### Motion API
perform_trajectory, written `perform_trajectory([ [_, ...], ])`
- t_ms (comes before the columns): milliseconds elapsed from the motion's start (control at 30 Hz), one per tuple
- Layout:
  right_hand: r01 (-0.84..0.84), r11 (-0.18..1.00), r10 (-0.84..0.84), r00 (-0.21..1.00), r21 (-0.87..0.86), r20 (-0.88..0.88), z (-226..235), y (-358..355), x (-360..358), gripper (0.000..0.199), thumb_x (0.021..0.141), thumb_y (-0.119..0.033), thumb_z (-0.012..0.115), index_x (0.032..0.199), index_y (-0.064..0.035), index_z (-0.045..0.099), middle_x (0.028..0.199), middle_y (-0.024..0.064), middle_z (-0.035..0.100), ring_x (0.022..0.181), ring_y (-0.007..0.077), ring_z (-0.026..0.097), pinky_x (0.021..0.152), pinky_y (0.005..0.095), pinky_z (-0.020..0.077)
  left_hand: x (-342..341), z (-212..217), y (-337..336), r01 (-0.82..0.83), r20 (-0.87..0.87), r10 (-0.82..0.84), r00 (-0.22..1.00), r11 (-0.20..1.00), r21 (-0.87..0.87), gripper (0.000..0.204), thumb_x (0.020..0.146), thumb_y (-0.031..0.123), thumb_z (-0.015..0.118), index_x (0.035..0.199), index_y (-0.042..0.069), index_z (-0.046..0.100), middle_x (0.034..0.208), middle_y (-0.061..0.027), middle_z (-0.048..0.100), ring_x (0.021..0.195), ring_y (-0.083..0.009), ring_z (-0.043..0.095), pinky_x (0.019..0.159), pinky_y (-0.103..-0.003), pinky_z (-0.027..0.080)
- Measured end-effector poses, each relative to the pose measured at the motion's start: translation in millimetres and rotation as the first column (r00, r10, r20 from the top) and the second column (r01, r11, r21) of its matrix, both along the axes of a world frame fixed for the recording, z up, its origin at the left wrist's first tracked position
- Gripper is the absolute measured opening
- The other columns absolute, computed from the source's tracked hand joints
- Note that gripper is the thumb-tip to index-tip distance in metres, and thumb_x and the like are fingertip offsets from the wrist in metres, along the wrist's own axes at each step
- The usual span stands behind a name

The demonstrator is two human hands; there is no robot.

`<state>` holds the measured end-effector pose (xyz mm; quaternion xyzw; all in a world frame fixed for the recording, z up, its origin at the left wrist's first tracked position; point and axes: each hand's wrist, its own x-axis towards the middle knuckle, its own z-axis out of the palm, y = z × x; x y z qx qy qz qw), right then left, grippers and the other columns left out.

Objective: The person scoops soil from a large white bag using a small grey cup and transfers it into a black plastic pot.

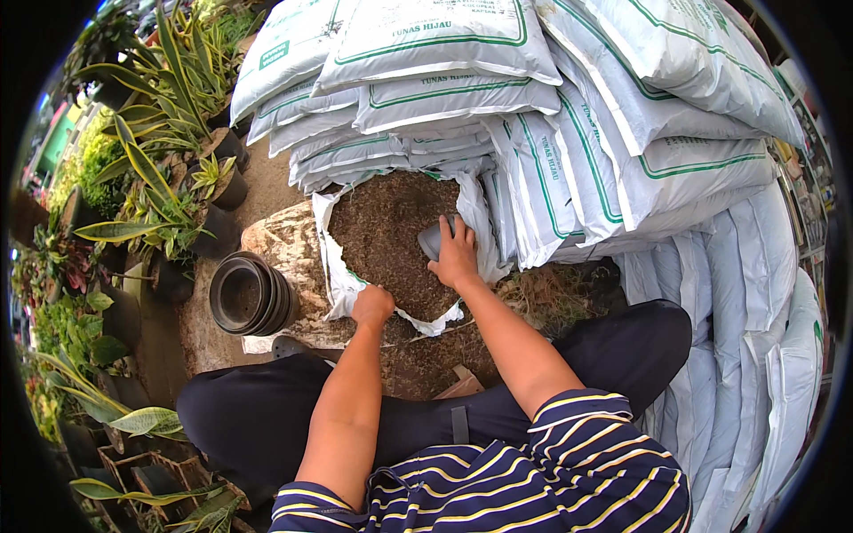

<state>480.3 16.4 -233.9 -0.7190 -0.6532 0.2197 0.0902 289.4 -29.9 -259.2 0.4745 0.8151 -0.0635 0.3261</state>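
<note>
An opened white sack (327,258) stands in front of me, its torn rim folded outward around dark brown, crumbly soil (391,222). My left hand (373,305) is closed in a fist on the near-left part of that rim. At the right side of the soil, my right hand (455,256) grips a grey, rounded, cup-like scoop (430,241). The scoop lies tilted against the soil, and its mouth cannot be made out. Left of the sack, a stack of black plastic plant pots (242,295) stands upright, one inside another.
Filled white sacks with green borders (435,44) are piled high behind and to the right, with more sacks (729,355) lower right. Potted snake plants (169,186) line the left side. My bent legs (258,409) frame the near side; dry grass (555,298) lies by my right knee.
</note>
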Motion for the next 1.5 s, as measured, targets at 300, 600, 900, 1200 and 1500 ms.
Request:
perform_trajectory([
  [300, 0.006, 0.971, 0.024, 0.992, 0.241, -0.121, 34, 18, 28, 0.099, 0.072, -0.016, 0.092, 0.157, -0.0147, 0.041, 0.164, 0.0121, 0.031, 0.147, 0.0383, 0.036, 0.116, 0.0532, 0.0425, 3, 3, -5, -0.040, 0.001, 0.040, 0.999, 0.999, -0.008, 0.042, 0.108, 0.036, 0.047, 0.129, 0.007, 0.069, 0.135, -0.0162, 0.069, 0.126, -0.0366, 0.065, 0.104, -0.048, 0.052],
  [600, 0.009, 0.995, -0.013, 0.999, 0.099, 0.043, -1, -41, -21, 0.100, 0.076, -0.028, 0.089, 0.160, -0.0140, 0.034, 0.146, 0.0253, 0.035, 0.132, 0.0484, 0.044, 0.112, 0.0512, 0.0436, -20, -34, -6, -0.129, 0.181, 0.098, 0.979, 0.977, 0.167, 0.048, 0.108, 0.036, 0.048, 0.114, -0.006, 0.071, 0.123, -0.0274, 0.070, 0.120, -0.0446, 0.065, 0.100, -0.051, 0.051],
  [900, -0.005, 0.977, 0.038, 0.988, 0.211, -0.149, 32, 17, 7, 0.097, 0.073, -0.025, 0.091, 0.156, -0.0156, 0.041, 0.150, 0.0180, 0.039, 0.135, 0.0427, 0.045, 0.110, 0.0513, 0.0482, -8, -50, -1, -0.369, 0.634, 0.068, 0.770, 0.859, 0.355, 0.056, 0.110, 0.036, 0.048, 0.083, -0.008, 0.070, 0.079, -0.0237, 0.071, 0.081, -0.0433, 0.068, 0.077, -0.052, 0.049],
  [1200, 0.001, 1.000, -0.002, 0.982, 0.007, 0.186, 29, 13, 10, 0.095, 0.076, -0.030, 0.091, 0.154, -0.0135, 0.039, 0.147, 0.0197, 0.042, 0.132, 0.0441, 0.051, 0.108, 0.0502, 0.0495, -28, -71, 6, -0.171, 0.433, 0.101, 0.896, 0.977, 0.125, 0.054, 0.108, 0.040, 0.050, 0.112, -0.010, 0.070, 0.118, -0.0329, 0.070, 0.118, -0.0488, 0.063, 0.100, -0.054, 0.049],
  [1500, 0.278, 0.944, -0.304, 0.943, -0.180, -0.133, 20, 2, -21, 0.102, 0.076, -0.048, 0.084, 0.157, -0.0102, 0.035, 0.151, 0.0230, 0.041, 0.129, 0.0444, 0.056, 0.106, 0.0501, 0.0519, -56, -87, -1, -0.034, 0.387, -0.064, 0.920, 0.970, 0.239, 0.055, 0.108, 0.041, 0.049, 0.096, -0.005, 0.076, 0.105, -0.0304, 0.073, 0.107, -0.0470, 0.068, 0.096, -0.052, 0.050],
])
